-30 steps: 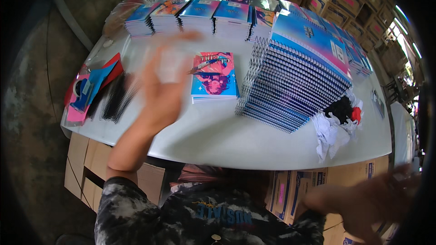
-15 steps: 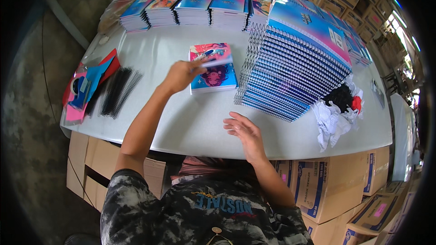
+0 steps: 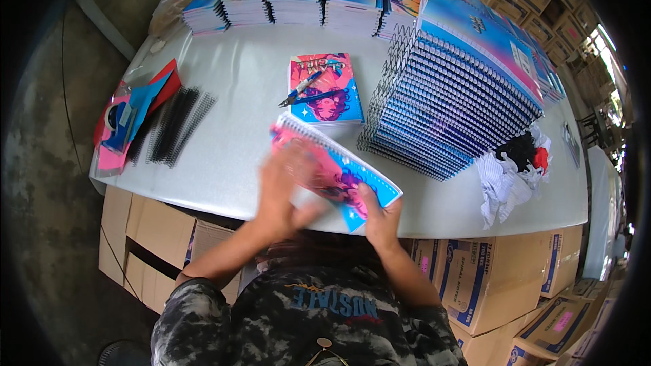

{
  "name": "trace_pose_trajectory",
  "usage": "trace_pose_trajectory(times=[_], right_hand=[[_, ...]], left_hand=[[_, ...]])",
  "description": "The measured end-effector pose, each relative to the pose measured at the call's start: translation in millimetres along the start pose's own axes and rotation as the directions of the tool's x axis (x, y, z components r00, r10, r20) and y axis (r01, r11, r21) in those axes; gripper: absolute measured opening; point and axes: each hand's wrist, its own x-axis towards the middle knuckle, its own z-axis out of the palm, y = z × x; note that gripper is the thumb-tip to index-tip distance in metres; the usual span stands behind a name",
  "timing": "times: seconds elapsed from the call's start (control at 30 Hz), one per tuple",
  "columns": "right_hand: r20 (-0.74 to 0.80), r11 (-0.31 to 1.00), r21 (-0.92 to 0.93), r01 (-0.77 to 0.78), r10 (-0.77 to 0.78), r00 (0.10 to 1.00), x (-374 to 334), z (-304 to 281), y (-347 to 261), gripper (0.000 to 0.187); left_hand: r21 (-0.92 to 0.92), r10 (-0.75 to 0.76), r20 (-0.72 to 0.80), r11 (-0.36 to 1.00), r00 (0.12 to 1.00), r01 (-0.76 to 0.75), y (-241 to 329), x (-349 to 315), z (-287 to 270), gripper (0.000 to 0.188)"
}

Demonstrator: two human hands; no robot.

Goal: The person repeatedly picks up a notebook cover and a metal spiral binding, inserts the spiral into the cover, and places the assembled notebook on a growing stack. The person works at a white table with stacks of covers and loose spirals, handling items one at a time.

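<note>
The colourful booklet [image 3: 352, 175] has moved from above the pile [image 3: 344, 88] to lower centre, so both hands now attend it: the right hand's [image 3: 382, 220] fingers clamp its right end; the left hand [image 3: 279, 193] blurs, grip unclear.

Pink-and-blue illustrated notebook [image 3: 342, 173]: slanting down rightward, lower end gripped in right hand [image 3: 384, 221], left part overlapped.

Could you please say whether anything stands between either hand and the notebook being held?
Nothing visible does: the right hand grips the notebook by its right end; the blurred left hand overlaps its left part.
</note>
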Motion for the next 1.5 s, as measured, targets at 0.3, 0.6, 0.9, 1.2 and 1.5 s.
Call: trace_pose_trajectory(times=[0.3,0.6,0.9,1.2,1.5], right_hand=[[0.287,0.966,-0.218,0.143,-0.077,0.955,40.2,-47.6,-4.2,0.023],[0.31,0.961,-0.21,0.178,-0.107,0.945,43.4,-56.5,11.9,0.025],[0.334,0.939,-0.243,0.244,-0.155,0.93,54.7,-59.4,15.2,0.027],[0.303,0.975,-0.159,0.153,-0.1,0.948,52.7,-50.7,12.8,0.028],[0.285,0.967,-0.206,0.152,-0.089,0.954,55.8,-53.2,14.3,0.026]], left_hand=[[-0.682,-0.508,0.42,0.37,0.751,0.631,-69.6,-23.9,56.2,0.032],[0.757,-0.462,-0.359,0.364,0.811,0.543,-235.2,-20.1,-60.9,0.028],[0.598,-0.659,-0.317,0.42,0.682,0.683,-240.6,-10.3,-120.2,0.024],[0.276,-0.497,-0.208,0.797,0.843,0.538,-224.6,9.1,-117.6,0.025],[-0.266,-0.47,0.458,0.737,0.754,0.621,-89.3,40.8,-36.4,0.035]])
